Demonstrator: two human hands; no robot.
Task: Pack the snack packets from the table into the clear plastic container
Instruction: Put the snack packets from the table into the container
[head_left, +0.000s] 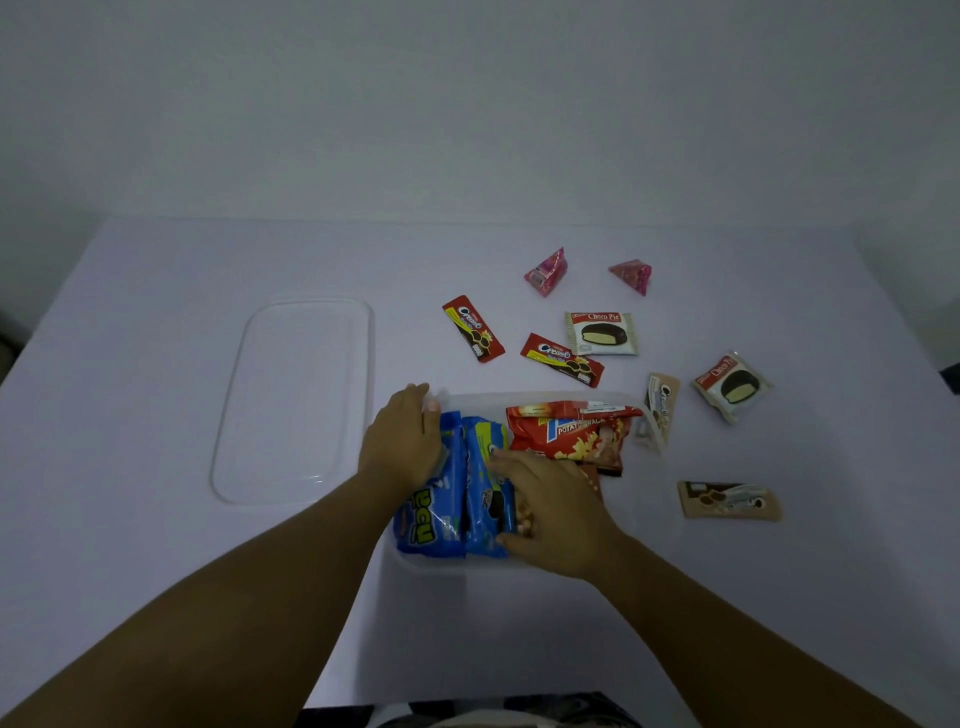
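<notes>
hidden: container (545, 399) floor under packets | cut off: forearms, bottom edge

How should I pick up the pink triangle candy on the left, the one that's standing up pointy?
Probably by its top. The left pink triangle packet stands on the table with its point up, so come straight down from above and pinch the narrow tip between thumb and one finger. Nothing crowds it; the other pink packet sits apart on its right.
</notes>
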